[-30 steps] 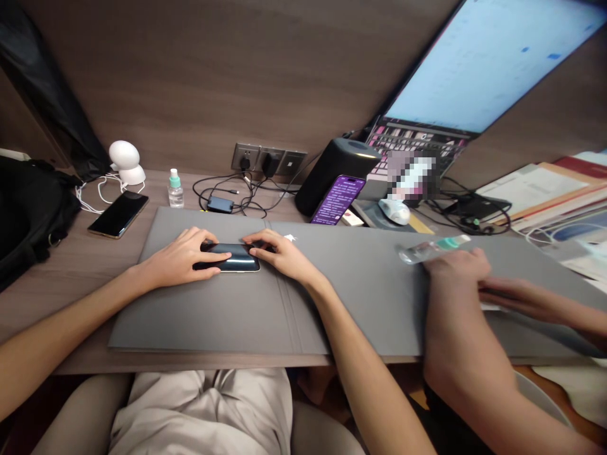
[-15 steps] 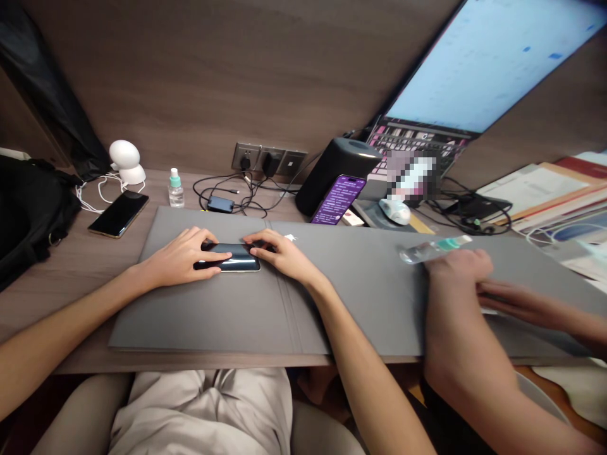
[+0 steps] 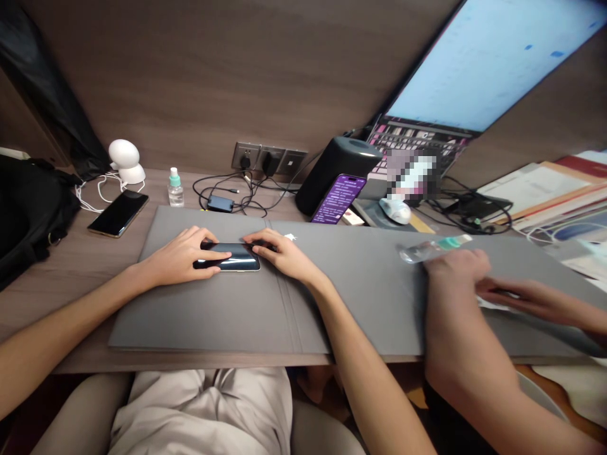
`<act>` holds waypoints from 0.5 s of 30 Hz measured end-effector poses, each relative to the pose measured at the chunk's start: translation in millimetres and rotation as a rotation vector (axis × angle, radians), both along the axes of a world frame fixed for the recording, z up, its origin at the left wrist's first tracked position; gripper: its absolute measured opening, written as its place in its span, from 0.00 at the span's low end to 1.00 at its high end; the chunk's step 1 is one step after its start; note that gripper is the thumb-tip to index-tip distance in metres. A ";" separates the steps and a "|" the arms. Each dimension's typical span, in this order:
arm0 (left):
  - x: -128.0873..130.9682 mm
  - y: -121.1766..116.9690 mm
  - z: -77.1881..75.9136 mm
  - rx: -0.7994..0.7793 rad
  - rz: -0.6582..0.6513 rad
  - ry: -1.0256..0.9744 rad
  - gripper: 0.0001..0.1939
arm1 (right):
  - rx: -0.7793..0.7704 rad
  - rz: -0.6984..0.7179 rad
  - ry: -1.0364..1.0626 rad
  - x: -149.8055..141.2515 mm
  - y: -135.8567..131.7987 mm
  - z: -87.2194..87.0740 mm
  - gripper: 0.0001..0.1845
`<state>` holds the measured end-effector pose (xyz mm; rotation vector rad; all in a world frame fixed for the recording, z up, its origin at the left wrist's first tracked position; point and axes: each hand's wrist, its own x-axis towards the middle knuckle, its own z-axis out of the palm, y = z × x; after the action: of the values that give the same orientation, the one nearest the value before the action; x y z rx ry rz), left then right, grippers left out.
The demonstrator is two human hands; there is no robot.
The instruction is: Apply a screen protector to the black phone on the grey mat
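Note:
A dark smartphone lies flat on the grey desk mat, its glossy face up. My left hand holds its left end, with the index finger stretched across the face and the thumb along the near edge. At the upper right corner, the thumb and fingers of my right hand close on the phone's edge. Any small thing between those fingertips is too small to make out. A small white scrap rests just beyond my right knuckles.
Another person's hands work at the right, beside a clear spray bottle lying down. Behind the mat stand a second phone, a small spray bottle, cables, a black cylinder, a lit phone and a laptop.
My right thumb has shifted slightly up and right at the phone's corner. My left hand stays in place. The other person's hands have moved a little at the right.

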<state>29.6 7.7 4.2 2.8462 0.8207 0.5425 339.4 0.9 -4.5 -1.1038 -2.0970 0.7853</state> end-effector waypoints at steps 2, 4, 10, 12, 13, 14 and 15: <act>0.3 -0.2 0.3 -0.002 0.001 0.000 0.19 | 0.002 0.002 0.001 -0.1 0.2 -0.1 0.16; 0.5 -0.5 0.8 -0.005 -0.002 0.000 0.19 | 0.006 0.003 0.006 -0.3 0.3 -0.3 0.16; 0.4 -0.7 1.5 0.009 0.001 0.009 0.19 | 0.000 -0.004 0.006 -0.4 0.1 -0.8 0.15; 0.3 -0.6 1.5 0.016 0.002 0.021 0.19 | 0.001 -0.005 0.007 -0.4 0.3 -1.2 0.15; 0.2 -0.5 1.5 0.018 0.005 0.025 0.19 | 0.001 -0.007 0.008 -0.4 0.5 -1.5 0.15; 0.2 -0.5 1.4 0.019 0.008 0.028 0.19 | 0.000 -0.008 0.007 -0.4 0.7 -1.7 0.15; 0.1 -0.4 1.3 0.018 0.010 0.029 0.19 | -0.001 -0.009 0.007 -0.3 1.0 -1.9 0.15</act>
<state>29.7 7.3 5.5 2.8743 0.8393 0.5132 339.1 1.9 -6.4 -1.1092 -2.0846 0.7850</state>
